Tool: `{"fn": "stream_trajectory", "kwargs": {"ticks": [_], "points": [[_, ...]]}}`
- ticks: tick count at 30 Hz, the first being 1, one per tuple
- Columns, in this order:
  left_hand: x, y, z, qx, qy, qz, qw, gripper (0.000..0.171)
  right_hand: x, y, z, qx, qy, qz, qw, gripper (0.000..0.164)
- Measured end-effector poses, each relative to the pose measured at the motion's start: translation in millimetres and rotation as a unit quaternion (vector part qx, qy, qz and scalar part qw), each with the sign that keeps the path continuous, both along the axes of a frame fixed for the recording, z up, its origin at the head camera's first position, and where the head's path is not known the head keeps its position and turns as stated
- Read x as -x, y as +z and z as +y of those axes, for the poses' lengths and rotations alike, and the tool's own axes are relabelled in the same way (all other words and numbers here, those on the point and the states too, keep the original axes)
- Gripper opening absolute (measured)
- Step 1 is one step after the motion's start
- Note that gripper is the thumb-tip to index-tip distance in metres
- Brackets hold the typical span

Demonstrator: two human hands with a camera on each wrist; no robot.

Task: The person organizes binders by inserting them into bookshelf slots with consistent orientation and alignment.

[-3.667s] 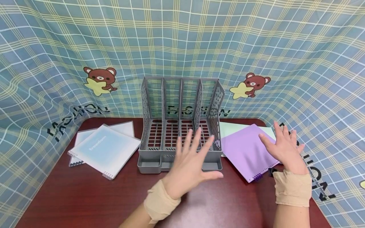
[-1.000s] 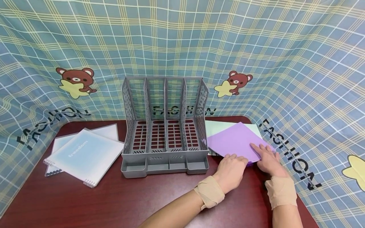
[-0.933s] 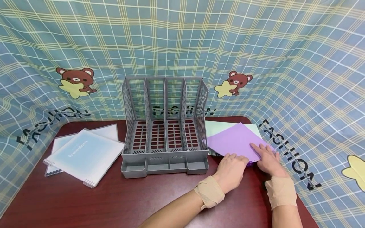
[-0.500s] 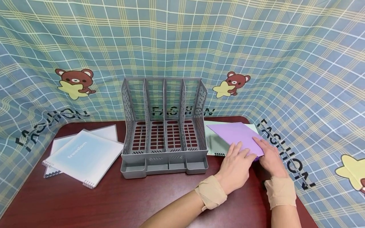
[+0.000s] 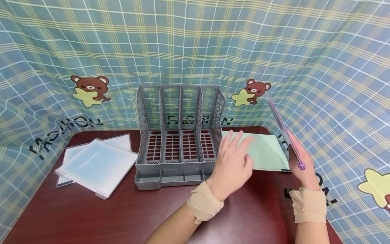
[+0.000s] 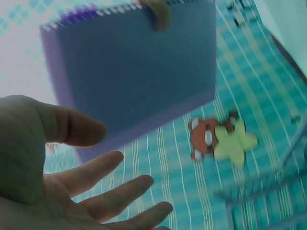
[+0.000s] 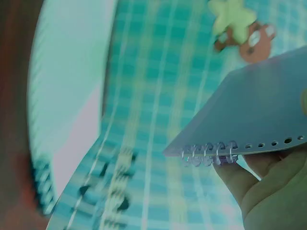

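We're gripping the purple notebook [image 5: 283,128] in our right hand [image 5: 306,166], by its ring-bound edge: a digit is lying over one face in the left wrist view, more fingers are pressing the other face in the right wrist view. The notebook is standing nearly edge-on to the head camera, up off the table [image 5: 109,220], at the right end of the green notebook [image 5: 268,152].

Our left hand [image 5: 231,167] is hanging free, fingers spread, in front of the grey rack's [image 5: 179,166] right end and covering part of the green notebook's left side. We can't tell if it's touching either.

Green notebook is lying flat right of the rack, coil edge toward us. Rack is standing mid-table, four upright slots behind, small trays along the front. Left of it, the "freedom" notebook [image 5: 102,166] is lying across another pale notebook [image 5: 123,142]. Plaid cloth [image 5: 170,51] is hanging behind.
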State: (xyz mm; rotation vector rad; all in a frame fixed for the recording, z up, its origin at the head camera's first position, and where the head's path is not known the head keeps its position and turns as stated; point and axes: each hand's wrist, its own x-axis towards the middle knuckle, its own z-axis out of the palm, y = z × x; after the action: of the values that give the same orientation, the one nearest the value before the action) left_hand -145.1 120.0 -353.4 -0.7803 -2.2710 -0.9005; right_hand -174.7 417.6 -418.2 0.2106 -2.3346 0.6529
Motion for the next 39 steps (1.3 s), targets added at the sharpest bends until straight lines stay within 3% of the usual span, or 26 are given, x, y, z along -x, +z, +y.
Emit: {"fn": "stream_trajectory", "kwargs": {"ticks": [3, 5, 7, 9, 11, 14, 18, 24, 30, 39], "points": [[5.7, 6.3, -24.3, -0.021, 0.029, -0.026, 0.999, 0.054, -1.8, 17.2, -23.2, 0.085, -0.021, -0.046, 0.995, 0.045], [8.6, 10.8, -40.7, -0.04, 0.046, -0.045, 0.9972, 0.056, -5.8, 29.5, -36.9, 0.148, -0.035, -0.126, 0.98, 0.059], [10.9, 14.8, -57.5, -0.053, 0.06, -0.058, 0.995, 0.056, -10.4, 41.1, -50.2, 0.192, -0.064, -0.208, 0.957, 0.076], [12.7, 18.6, -74.0, -0.059, 0.076, -0.071, 0.9928, 0.056, -12.2, 50.8, -62.0, 0.213, -0.057, -0.225, 0.949, 0.079], [15.2, 20.9, -90.1, -0.065, 0.093, -0.08, 0.9904, 0.057, -12.7, 57.2, -73.5, 0.228, -0.048, -0.192, 0.953, 0.073], [20.0, 21.8, -113.2, -0.074, 0.122, -0.084, 0.9862, 0.056, -8.1, 63.3, -93.1, 0.25, 0.009, -0.097, 0.963, 0.054], [27.0, 19.4, -141.5, -0.089, 0.151, -0.092, 0.9802, 0.056, -5.5, 69.0, -118.6, 0.256, 0.039, -0.045, 0.965, 0.048], [33.9, 15.4, -182.4, -0.109, 0.184, -0.11, 0.9706, 0.055, -0.4, 76.6, -157.1, 0.272, 0.054, -0.025, 0.961, 0.045], [40.3, 7.5, -218.1, -0.087, 0.204, -0.129, 0.9664, 0.057, 6.3, 78.4, -188.6, 0.283, 0.084, -0.029, 0.955, 0.043], [43.2, -4.8, -269.4, -0.026, 0.235, -0.198, 0.9513, 0.065, 9.2, 70.4, -218.7, 0.24, 0.098, -0.019, 0.966, 0.04]]}}
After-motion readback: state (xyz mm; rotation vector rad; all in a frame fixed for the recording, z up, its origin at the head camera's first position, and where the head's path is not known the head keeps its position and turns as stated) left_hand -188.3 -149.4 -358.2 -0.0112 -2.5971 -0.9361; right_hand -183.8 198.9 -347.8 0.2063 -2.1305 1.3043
